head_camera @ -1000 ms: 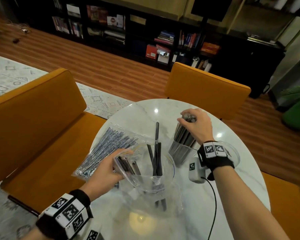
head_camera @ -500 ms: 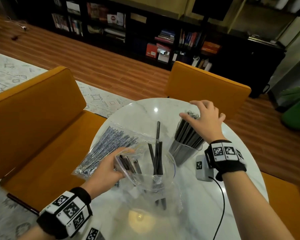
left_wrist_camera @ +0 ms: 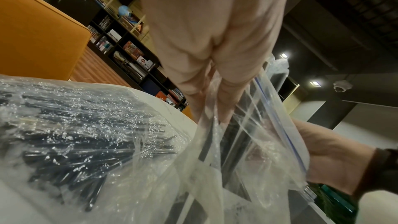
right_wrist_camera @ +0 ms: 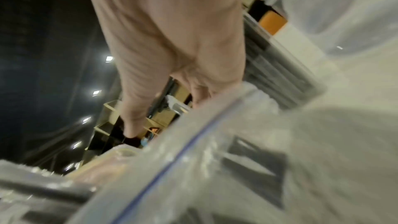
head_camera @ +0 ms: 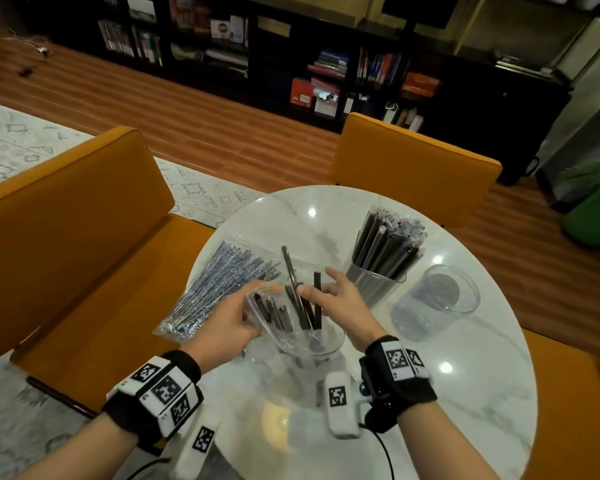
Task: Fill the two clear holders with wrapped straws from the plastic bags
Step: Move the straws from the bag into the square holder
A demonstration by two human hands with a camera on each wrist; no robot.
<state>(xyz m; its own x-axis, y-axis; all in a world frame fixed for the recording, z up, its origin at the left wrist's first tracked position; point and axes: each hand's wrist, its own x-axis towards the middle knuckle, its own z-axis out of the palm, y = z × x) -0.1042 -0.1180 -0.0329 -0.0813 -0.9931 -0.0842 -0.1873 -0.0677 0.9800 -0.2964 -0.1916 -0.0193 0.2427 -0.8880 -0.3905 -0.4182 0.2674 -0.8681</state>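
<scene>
Only the left wrist view shows the open bag's (left_wrist_camera: 269, 125) blue zip strip, pinched by the left hand (head_camera: 222, 317). Two clear holders stand on the marble surface (head_camera: 465, 375): one (head_camera: 378, 278) packed with dark wrapped straws (head_camera: 385, 244), one (head_camera: 433, 303) empty. The right hand (head_camera: 336, 303), fingers (head_camera: 333, 275) spread, holds nothing above the bag. A second bag (head_camera: 219, 289) lies left.

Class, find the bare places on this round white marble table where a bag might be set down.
Bare marble lies near-right of the empty clear holder, and at the far edge beyond the full holder. Crowded: centre-left, around both bags.
</scene>
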